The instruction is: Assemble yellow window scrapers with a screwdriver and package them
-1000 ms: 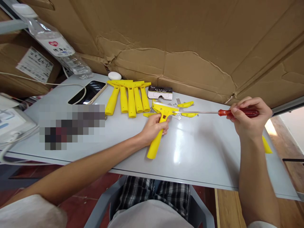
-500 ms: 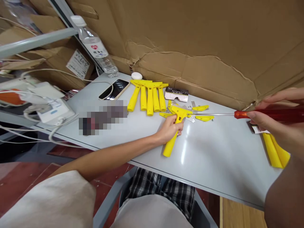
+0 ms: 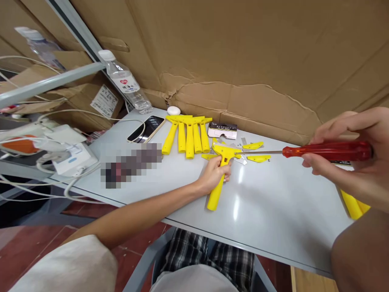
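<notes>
I see the yellow scraper (image 3: 224,153) well left of my right hand (image 3: 361,178), its handle slanting toward the near table edge, the red-handled screwdriver (image 3: 328,151) spanning to its head's right end. My left hand (image 3: 212,176), nearer, wraps its neck; my right pinches the screwdriver between thumb and fingers.

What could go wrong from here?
1. Slip: the screwdriver meets the yellow scraper near one end of its head; if it skids, the tip might jab the left hand, gripping just below.
2. Scatter: loose metal pieces and yellow parts lie around the head; a jolt could knock them about, and any sharp edges might nick fingers.
</notes>
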